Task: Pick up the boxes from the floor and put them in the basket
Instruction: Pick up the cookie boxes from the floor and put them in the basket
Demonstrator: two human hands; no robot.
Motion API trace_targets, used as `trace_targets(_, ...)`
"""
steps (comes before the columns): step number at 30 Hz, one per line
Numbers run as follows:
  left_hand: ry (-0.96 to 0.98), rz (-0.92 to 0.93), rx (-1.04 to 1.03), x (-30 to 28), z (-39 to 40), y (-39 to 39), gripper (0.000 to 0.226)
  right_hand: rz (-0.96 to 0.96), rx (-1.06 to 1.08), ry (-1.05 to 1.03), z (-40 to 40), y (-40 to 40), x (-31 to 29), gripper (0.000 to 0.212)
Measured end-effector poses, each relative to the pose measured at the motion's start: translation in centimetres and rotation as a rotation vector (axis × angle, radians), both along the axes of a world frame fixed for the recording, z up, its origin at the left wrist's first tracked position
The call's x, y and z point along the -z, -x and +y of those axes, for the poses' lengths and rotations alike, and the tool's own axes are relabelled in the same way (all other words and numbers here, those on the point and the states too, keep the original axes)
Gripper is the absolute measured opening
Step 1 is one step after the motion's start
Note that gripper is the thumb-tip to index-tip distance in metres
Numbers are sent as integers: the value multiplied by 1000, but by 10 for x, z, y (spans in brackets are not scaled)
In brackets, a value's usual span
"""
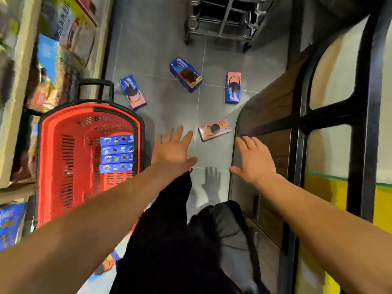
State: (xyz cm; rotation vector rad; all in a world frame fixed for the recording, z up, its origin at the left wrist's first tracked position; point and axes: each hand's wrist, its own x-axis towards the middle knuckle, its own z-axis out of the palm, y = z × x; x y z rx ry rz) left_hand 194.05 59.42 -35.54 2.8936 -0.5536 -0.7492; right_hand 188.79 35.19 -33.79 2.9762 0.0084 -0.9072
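Grey tiled floor [169, 39], narrow aisle. Left hand [172, 148] and right hand [253, 160] spread flat, holding nothing. Four boxes [214, 130] lie beyond the red basket [53, 158], beside shelves [17, 92].

stocked shelf [31, 60] at left, metal cart [220, 20] up top, dark-framed rack [301, 119] at rt

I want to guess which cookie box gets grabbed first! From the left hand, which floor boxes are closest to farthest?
From the left hand:
1. Pink box, just right of the fingertips.
2. Blue-and-pink box, by the basket's far end.
3. Big blue box, farther up the aisle.
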Motion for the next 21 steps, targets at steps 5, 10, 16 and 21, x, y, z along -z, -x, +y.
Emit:
trace_targets(5, 11, 80, -61, 58, -17, -47, 85, 94, -11, -23, -13, -53, 61, 101)
trace_targets(10, 2, 116, -69, 142, -32, -77, 87, 89, 1, -63, -29, -95, 148, 101)
trace_targets(16, 32, 215, -16, 291, -64, -107, 90, 159, 19, -100, -58, -132, 313, 106)
trace_targets(21, 42, 227, 9, 435, -94, -120, 95, 204, -7, -96, -82, -140, 451, 105)
